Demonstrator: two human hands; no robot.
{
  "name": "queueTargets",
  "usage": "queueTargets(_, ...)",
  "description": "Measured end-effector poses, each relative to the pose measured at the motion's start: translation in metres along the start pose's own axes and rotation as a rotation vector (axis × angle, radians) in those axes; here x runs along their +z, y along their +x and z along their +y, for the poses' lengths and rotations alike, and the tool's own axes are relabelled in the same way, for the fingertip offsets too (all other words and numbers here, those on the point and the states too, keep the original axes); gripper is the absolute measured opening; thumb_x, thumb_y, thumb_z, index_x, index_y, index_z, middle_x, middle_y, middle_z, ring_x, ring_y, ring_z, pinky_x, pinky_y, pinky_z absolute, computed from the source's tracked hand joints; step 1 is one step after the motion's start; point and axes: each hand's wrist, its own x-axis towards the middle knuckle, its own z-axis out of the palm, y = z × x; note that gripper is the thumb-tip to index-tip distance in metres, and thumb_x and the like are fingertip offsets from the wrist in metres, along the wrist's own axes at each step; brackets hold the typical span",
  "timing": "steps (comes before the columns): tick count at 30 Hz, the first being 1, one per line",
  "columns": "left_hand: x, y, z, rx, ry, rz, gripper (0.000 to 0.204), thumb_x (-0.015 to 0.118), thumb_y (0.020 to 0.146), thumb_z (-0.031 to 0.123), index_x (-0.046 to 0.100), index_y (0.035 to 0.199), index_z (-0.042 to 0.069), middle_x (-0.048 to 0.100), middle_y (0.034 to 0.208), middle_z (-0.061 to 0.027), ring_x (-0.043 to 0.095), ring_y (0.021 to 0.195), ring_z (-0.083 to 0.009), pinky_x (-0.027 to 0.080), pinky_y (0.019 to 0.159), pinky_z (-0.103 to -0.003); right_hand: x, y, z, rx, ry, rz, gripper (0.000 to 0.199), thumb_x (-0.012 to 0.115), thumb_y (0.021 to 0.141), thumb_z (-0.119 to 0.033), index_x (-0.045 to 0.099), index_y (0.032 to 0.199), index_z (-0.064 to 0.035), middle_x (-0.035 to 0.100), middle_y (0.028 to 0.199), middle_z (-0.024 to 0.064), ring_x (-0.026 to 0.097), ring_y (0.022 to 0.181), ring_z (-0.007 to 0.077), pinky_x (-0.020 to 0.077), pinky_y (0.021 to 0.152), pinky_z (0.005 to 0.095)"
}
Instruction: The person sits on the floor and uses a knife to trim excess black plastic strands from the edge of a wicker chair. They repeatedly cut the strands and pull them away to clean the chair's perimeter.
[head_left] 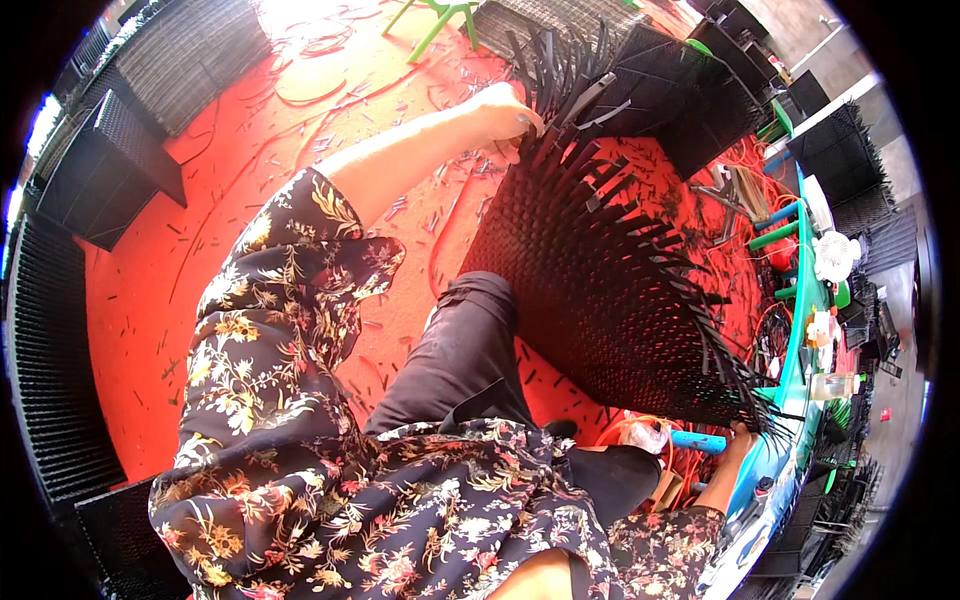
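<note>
A large woven panel [590,270] of dark brown-black flat strips stands tilted across my lap, with loose strip ends fringing its right edge. At its upper corner my left hand [503,122] is closed on the weave, beside a tuft of long loose strips [560,75]. My right hand [739,446] is closed on the lower right corner, its fingers partly hidden by the panel and the strip ends. The panel's lower edge lies close to my knee [475,310].
Cut strip scraps litter the red floor [240,240]. Black woven boxes [115,170] stand to the left, with another [680,100] behind the panel. A green stool [440,20] is at the far side. A teal table [800,330] holding a clear jar [834,386] stands at the right.
</note>
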Motion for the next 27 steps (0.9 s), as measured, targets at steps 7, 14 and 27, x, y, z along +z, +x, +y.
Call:
queueTargets(7, 0.004, 0.003, -0.009, -0.117, -0.013, 0.043, 0.027, 0.054, 0.08, 0.018, 0.061, 0.099, 0.001, 0.057, 0.073, -0.0146, 0.065, 0.058, -0.025, 0.055, 0.047, -0.034, 0.001, -0.004, -0.006, -0.028, -0.004, -0.04, 0.033, 0.057, 0.064, -0.01, 0.054, 0.097, -0.0109, 0.057, 0.085, 0.0019, 0.055, 0.075, 0.0148, 0.0467, 0.065, 0.0329)
queueTargets(14, 0.0, 0.014, -0.01, -0.206, 0.441, -0.028, 0.035, 0.037, 0.086, 0.025, 0.054, 0.117, 0.017, 0.059, 0.079, -0.0147, 0.066, 0.06, -0.0255, 0.056, 0.05, -0.036, 0.0, -0.001, 0.001, -0.027, -0.011, -0.016, 0.024, 0.055, 0.067, -0.008, 0.054, 0.092, -0.01, 0.058, 0.083, 0.0023, 0.054, 0.074, 0.0145, 0.0441, 0.07, 0.0341)
queueTargets(27, -0.012, -0.01, -0.03, 0.014, -0.104, -0.217, 0.032, 0.055, 0.077, 0.012, 0.05, 0.103, -0.005, 0.059, 0.083, -0.0233, 0.066, 0.067, -0.0349, 0.057, 0.052, -0.041, -0.013, 0.007, 0.023, -0.037, -0.03, 0.041, 0.026, 0.054, 0.065, -0.005, 0.047, 0.091, -0.0085, 0.054, 0.074, 0.0041, 0.052, 0.068, 0.0157, 0.0459, 0.064, 0.036)
